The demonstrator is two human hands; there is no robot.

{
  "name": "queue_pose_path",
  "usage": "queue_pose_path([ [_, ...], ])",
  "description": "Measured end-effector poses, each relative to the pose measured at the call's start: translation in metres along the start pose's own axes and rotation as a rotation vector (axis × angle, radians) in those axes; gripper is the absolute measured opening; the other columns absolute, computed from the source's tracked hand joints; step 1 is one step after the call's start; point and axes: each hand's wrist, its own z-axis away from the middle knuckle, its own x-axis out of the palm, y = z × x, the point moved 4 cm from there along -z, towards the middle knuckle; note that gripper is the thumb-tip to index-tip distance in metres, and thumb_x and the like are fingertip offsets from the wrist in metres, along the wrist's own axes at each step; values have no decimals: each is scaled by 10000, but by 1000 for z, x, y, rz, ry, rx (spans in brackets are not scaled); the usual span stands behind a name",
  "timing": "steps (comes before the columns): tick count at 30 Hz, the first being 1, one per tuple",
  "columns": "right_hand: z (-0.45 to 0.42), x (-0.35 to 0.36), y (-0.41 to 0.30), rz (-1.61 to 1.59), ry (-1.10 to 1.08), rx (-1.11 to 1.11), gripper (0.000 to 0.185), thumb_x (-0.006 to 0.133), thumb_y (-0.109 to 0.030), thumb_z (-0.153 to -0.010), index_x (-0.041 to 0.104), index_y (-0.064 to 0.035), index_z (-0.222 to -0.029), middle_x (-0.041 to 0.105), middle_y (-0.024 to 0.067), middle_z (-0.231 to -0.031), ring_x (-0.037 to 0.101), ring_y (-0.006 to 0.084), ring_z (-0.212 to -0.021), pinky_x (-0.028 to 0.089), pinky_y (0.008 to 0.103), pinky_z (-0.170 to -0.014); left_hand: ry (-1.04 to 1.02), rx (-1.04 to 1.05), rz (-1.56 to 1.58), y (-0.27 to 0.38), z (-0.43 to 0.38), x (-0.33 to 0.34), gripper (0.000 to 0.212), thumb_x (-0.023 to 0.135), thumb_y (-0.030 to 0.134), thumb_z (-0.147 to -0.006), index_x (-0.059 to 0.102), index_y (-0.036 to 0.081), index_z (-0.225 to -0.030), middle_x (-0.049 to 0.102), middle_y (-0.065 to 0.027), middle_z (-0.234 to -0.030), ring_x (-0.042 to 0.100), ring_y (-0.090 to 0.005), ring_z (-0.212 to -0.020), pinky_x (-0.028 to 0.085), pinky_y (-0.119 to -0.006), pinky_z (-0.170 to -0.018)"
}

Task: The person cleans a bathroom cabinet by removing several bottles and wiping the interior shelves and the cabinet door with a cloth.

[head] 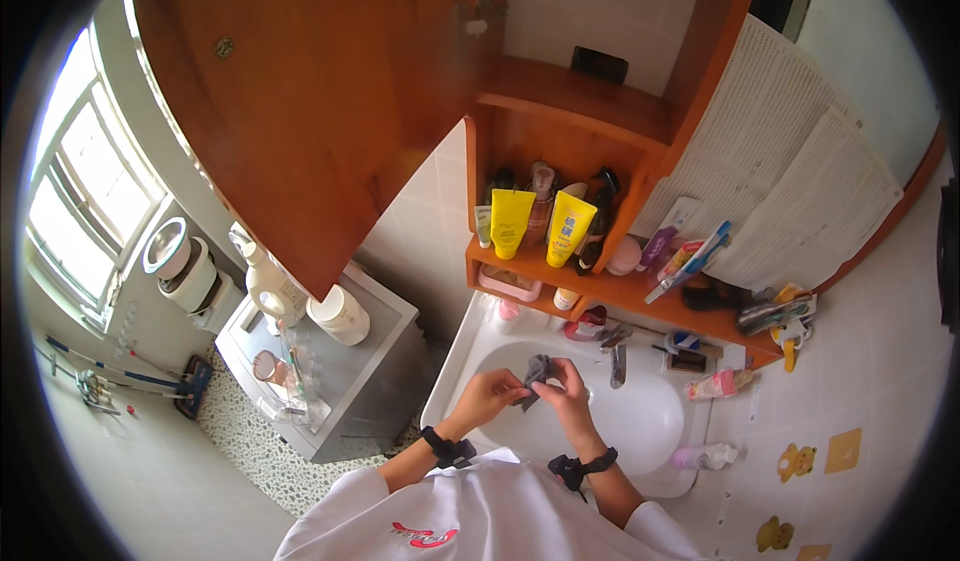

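Observation:
A crumpled dark grey cloth [538, 372] is pinched between both hands above the white sink basin [645, 441]. My left hand [489, 398] grips its lower left side between thumb and fingers. On the cloth's right, my right hand [568, 396] holds it with thumb and fingertips. A black strap with a small device sits on each wrist. The metal faucet [617, 362] stands behind the basin, to the right of the hands. A bottle with dark red contents [586, 324] is beside it.
An open wooden cabinet door [315, 96] hangs at upper left. Yellow tubes [511, 223] and toothbrushes stand on the wooden shelf [637, 291] above the sink. A grey-sided cabinet [375, 366] with a white jar [339, 316] is at left. Pink and purple bottles line the sink's right side.

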Motion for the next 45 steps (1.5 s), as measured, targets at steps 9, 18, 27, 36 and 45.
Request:
queue_pose_path([
  [9, -7, -14, 15, -46, 101, -38, 269, 640, -4, -905, 558, -8, -1162, 646, 48, -1059, 613, 115, -972, 486, 248, -851, 26, 47, -371, 25, -2, 1, 168, 749, 170, -861, 684, 21, -903, 714, -66, -827, 664, -218, -749, 527, -327, -715],
  [18, -11, -9, 21, -332, 4, 198, 261, 513, -216, -1028, 549, -88, -1252, 634, 50, -1130, 586, 138, -1076, 461, 322, -944, 118, 129, -14, 18, -10, -6, 170, 712, 132, -894, 617, -4, -929, 691, -101, -905, 673, -175, -816, 536, -306, -759],
  [27, -5, 25, 11, -690, -291, 458, 334, 614, -125, -952, 543, -67, -1273, 615, 47, -1197, 586, 174, -1135, 455, 361, -995, 166, 103, -255, 96, 21, -20, 186, 736, 121, -870, 592, 11, -830, 607, -3, -681, 578, -61, -590, 470, -233, -547],
  [36, -26, 63, -100, -315, -224, 128, 347, 518, -252, -1005, 575, -67, -1292, 647, 69, -1232, 636, 193, -1102, 520, 400, -935, 341, 281, -177, 128, 33, -75, 221, 775, 146, -862, 621, 29, -968, 661, -10, -884, 628, -67, -767, 495, -216, -658],
  [45, -60, 82, -294, -285, -89, -144, 302, 681, -190, -914, 620, -41, -1170, 697, 98, -1088, 670, 207, -1020, 538, 360, -939, 738, 703, -49, 207, 66, -173, 149, 606, 75, -949, 590, -15, -1067, 646, -72, -993, 628, -126, -836, 496, -250, -738],
])
